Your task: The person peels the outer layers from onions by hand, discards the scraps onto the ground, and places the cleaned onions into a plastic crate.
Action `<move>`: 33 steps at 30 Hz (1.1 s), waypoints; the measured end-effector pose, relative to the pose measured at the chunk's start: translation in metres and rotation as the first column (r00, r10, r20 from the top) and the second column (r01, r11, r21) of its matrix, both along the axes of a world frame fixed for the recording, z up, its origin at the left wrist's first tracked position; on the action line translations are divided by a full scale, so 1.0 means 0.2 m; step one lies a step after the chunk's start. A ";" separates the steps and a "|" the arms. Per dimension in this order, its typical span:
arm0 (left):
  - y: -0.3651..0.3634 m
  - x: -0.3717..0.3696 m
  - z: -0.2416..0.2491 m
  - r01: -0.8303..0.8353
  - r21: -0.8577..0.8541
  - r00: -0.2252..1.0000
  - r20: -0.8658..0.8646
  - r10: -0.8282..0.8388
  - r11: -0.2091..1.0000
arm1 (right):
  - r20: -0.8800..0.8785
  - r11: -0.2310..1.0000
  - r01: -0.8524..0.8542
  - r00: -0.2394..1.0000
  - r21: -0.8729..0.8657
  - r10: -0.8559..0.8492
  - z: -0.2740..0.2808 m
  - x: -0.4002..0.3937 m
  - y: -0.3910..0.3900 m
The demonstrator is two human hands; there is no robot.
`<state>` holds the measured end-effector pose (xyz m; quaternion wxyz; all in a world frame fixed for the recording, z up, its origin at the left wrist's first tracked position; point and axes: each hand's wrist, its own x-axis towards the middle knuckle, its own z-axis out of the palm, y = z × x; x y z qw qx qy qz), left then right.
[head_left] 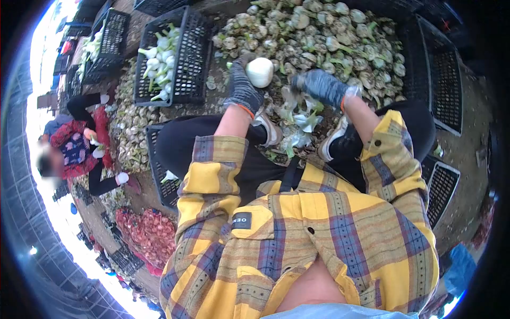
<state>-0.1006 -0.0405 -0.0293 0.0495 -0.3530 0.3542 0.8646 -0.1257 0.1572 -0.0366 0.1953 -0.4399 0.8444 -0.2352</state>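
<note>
A smooth white garlic bulb (260,72) is in my left hand (244,86), which wears a grey striped glove and is closed round it from the left. Apart from the bulb, to its right, my right hand (320,86) wears a similar glove. Its fingers look curled, but motion blurs them, and what they hold, if anything, I cannot make out. Beyond both hands spreads a large heap of garlic bulbs (324,32), with dirty outer skins and some green stems. Pale and green peelings (300,125) lie on the ground below my hands, between my shoes.
A black crate (192,58) at left holds white garlic with green stems. Another black crate (446,80) stands at right. At far left a person (74,143) sits near more garlic. Below them is a red net sack (146,234). My knees flank the peelings.
</note>
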 end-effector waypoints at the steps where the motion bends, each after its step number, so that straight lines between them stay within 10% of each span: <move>1: -0.02 0.01 -0.04 0.036 -0.056 0.999 0.020 -0.035 0.998 | 0.294 0.958 0.192 0.922 0.215 -0.251 0.08 0.04 -0.03; 6: -0.27 0.04 -0.11 -0.106 0.015 0.979 0.174 0.102 0.994 | 0.198 0.918 0.374 0.897 0.133 -0.395 0.08 0.11 -0.01; 9: -0.64 -0.06 -0.07 -0.377 0.011 0.919 -0.122 0.376 0.926 | 0.191 0.925 0.336 0.910 0.179 -0.368 0.09 0.13 -0.03; 11: -0.91 -0.05 0.06 -0.315 0.301 0.830 -0.373 0.415 0.900 | 0.196 0.939 0.314 0.921 0.139 -0.337 0.07 0.15 -0.04; 14: -0.94 -0.12 0.23 -0.560 0.162 0.740 -0.345 0.578 0.813 | 0.210 0.957 0.260 0.936 0.126 -0.281 0.04 0.15 -0.07; 16: -1.01 -0.21 0.06 -0.374 0.054 0.898 -0.227 0.376 0.926 | 0.173 0.959 0.261 0.945 0.115 -0.278 0.01 0.15 -0.10; 17: -1.36 -0.26 -0.49 0.255 0.313 0.836 -0.546 -0.046 0.915 | 0.153 0.958 0.263 0.948 0.112 -0.278 0.00 0.15 -0.11; 18: -0.95 -0.28 -0.27 -0.262 -0.311 0.965 -0.067 0.254 0.914 | 0.171 0.960 0.249 0.948 0.130 -0.269 -0.01 0.14 -0.11; 20: -0.77 -0.26 -0.43 0.238 -0.730 0.951 0.310 0.000 0.641 | 0.181 0.943 0.270 0.935 0.192 -0.305 -0.01 0.15 -0.13; 22: -0.65 -0.18 -0.74 0.318 -0.921 0.948 0.314 -0.052 0.226 | 0.244 0.927 0.293 0.905 0.235 -0.348 0.00 0.16 -0.13; 26: -0.53 -0.05 -0.87 0.723 -0.684 0.672 0.728 -0.136 -0.094 | 0.163 0.929 0.315 0.923 0.196 -0.348 -0.06 0.20 -0.13; 33: -0.53 -0.06 -1.01 0.818 -0.571 0.573 0.799 -0.185 0.068 | 0.226 0.942 0.294 0.918 0.165 -0.326 -0.05 0.15 -0.12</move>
